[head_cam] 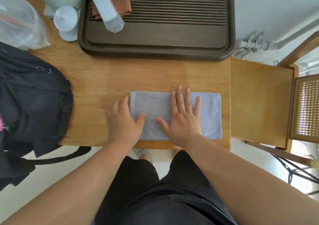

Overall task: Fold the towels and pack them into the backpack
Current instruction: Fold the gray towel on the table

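Oak table, cane-back chair at rt, white floor, pale wall

The towel lies on the table, with the backpack to its left, the tray behind, and the chair right.
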{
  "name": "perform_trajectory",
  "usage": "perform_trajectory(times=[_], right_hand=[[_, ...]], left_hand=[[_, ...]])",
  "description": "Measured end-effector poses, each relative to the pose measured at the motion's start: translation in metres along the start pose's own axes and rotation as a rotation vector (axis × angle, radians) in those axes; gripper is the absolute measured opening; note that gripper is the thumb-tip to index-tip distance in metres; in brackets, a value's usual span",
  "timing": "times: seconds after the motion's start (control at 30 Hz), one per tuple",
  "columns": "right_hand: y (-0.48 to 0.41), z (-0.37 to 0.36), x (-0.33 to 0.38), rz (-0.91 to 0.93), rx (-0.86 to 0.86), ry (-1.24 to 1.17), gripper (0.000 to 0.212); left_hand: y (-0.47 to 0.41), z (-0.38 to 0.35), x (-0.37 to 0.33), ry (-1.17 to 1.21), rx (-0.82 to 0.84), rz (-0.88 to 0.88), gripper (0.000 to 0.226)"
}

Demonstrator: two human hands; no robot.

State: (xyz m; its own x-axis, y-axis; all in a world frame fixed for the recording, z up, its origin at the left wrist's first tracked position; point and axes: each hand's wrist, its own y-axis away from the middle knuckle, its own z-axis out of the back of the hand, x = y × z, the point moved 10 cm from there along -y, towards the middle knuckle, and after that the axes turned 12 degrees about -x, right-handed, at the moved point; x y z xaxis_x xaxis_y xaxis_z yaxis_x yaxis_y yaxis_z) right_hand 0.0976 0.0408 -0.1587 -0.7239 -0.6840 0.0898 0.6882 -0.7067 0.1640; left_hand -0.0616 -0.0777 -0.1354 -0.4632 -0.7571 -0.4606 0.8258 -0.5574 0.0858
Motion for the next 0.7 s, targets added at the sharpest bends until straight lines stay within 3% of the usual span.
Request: perform_trajectory(times=[0.1, 0.33, 0.47, 0.6, 0.7], right_hand=[[-0.001, -0.013, -0.001, -0.031, 0.026, 0.031, 0.098], [-0.002, -0.013, 0.000, -0.039, 0.005, 0.058, 0.099], [-0.001, -0.013, 0.001, -0.033, 0.033, 0.064, 0.099], [-0.001, -0.012, 0.000, -0.032, 0.074, 0.036, 0.097], [-0.002, -0.008, -0.001, -0.017, 0.104, -0.110, 0.094]], left_hand=[[-0.009, -0.007, 0.030, 0.049, 0.023, 0.292, 0.069], [-0.019, -0.023, 0.028, 0.186, 0.138, 0.484, 0.011], [-0.013, -0.023, 0.027, 0.308, 0.173, 0.602, 0.009], [0.002, -0.023, 0.014, 0.624, 0.268, 0.797, 0.017], [0.006, -0.010, -0.008, 0.729, 0.330, 0.761, 0.017]])
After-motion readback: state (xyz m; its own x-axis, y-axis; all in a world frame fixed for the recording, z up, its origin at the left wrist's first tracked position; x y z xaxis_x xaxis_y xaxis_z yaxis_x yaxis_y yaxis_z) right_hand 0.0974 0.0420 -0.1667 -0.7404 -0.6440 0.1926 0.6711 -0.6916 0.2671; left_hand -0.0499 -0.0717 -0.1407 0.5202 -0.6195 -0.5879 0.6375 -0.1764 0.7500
